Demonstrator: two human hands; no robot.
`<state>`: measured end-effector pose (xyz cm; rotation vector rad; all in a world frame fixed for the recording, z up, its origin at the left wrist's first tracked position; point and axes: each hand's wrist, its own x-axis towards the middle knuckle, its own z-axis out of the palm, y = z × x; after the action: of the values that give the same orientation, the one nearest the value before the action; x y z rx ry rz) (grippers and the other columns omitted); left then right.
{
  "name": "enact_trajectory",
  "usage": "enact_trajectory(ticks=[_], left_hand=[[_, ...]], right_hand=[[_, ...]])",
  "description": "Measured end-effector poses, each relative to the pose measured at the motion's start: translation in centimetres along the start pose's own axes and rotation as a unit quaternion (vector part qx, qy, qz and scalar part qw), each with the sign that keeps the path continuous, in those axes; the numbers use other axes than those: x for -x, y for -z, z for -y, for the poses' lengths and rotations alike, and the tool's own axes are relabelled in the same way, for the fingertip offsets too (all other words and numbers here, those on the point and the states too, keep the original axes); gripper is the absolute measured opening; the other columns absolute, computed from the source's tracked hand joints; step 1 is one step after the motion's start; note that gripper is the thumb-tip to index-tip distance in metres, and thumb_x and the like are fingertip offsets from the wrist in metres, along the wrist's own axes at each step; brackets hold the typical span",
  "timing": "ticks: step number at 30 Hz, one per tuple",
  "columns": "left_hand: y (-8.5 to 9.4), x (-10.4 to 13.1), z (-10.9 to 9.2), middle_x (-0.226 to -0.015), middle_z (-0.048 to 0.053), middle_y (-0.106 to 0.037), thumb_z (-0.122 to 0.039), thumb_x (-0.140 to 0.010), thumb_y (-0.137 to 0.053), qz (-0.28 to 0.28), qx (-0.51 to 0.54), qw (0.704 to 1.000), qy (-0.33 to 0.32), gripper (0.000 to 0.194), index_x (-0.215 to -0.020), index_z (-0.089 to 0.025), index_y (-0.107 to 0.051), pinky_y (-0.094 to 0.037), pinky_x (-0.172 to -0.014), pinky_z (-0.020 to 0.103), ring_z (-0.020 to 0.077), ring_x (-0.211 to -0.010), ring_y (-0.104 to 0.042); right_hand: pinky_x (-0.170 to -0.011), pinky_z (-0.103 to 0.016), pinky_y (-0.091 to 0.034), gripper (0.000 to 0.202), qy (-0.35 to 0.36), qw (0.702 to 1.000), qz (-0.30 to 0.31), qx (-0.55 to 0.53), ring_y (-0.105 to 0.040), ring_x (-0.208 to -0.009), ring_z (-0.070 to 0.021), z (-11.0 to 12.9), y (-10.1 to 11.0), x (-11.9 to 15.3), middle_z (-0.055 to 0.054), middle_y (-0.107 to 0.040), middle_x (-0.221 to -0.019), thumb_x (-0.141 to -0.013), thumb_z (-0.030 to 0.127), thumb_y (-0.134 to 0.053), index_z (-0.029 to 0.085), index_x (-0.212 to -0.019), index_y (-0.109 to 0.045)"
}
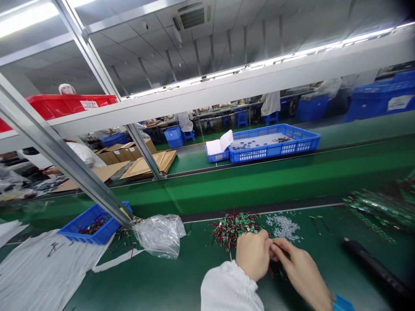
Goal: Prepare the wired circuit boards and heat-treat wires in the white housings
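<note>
My left hand (254, 255) is closed, its fingertips meeting those of my right hand (293, 263), which pinches with thumb and index finger. What lies between the fingertips is too small to make out. Just beyond my left hand is a heap of small green boards with dark red wires (234, 226). To the right of that heap lie many small pale pieces (283, 226). More dark red wires show under my hands. A black pen-shaped tool (372, 263) rests on the green surface at the right.
A clear plastic bag (161, 235) and a blue tray of wired parts (94, 224) lie left. White sheeting (42, 268) covers the lower left. Beyond the green ledge stands a blue crate (275, 149). A metal post (74, 160) rises at left. Other people work farther back.
</note>
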<state>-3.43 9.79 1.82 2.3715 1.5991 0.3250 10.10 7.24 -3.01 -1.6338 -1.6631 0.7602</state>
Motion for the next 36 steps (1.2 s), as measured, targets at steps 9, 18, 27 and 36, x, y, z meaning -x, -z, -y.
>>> enact_trajectory(ticks=[9, 18, 27, 36], left_hand=[[0.1, 0.3, -1.6, -0.080, 0.005, -0.071, -0.027, -0.092, -0.033, -0.030, -0.010, 0.997, 0.074, 0.028, -0.086, -0.021, -0.060, -0.041, -0.063, 0.030, 0.0236, -0.076, -0.067], [0.0, 0.3, -0.8, -0.080, 0.004, -0.071, -0.029, -0.092, -0.034, -0.027, 0.019, 0.997, 0.071, 0.028, -0.087, -0.022, -0.061, -0.039, -0.062, 0.028, 0.0222, -0.075, -0.066], [0.7, -0.3, 1.9, -0.071, -0.003, -0.067, -0.035, -0.087, -0.046, 0.027, 0.128, 0.991, -0.018, 0.022, -0.076, -0.024, -0.063, -0.037, -0.063, 0.022, 0.0147, -0.070, -0.060], [0.0, -0.2, 1.2, -0.076, -0.001, -0.069, -0.037, -0.089, -0.041, -0.030, 0.090, 0.995, 0.036, 0.027, -0.081, -0.026, -0.064, -0.038, -0.065, 0.026, 0.0193, -0.074, -0.062]], right_hand=[[-0.057, -0.030, -0.037, 0.031, -0.062, 0.986, -0.013, 0.157, -0.066, -0.076, -0.0266, 1.8, -0.5, -0.1, -0.003, -0.071, -0.080, -0.090, 0.038, -0.026, 0.028, -0.089, -0.055], [-0.058, -0.031, -0.041, 0.032, -0.049, 0.992, -0.013, 0.115, -0.066, -0.074, -0.0264, 1.5, -0.5, -0.2, -0.004, -0.072, -0.080, -0.090, 0.040, -0.029, 0.027, -0.091, -0.059], [-0.084, -0.032, -0.050, 0.044, -0.042, 0.960, 0.080, -0.264, -0.063, -0.096, -0.0248, -0.8, 1.1, -1.2, -0.009, -0.069, -0.104, -0.077, 0.057, -0.055, 0.020, -0.098, -0.067], [-0.071, -0.027, -0.050, 0.039, -0.032, 0.987, 0.052, -0.147, -0.065, -0.076, -0.0211, -1.3, 1.0, -1.0, -0.004, -0.071, -0.080, -0.081, 0.057, -0.049, 0.023, -0.084, -0.066]])
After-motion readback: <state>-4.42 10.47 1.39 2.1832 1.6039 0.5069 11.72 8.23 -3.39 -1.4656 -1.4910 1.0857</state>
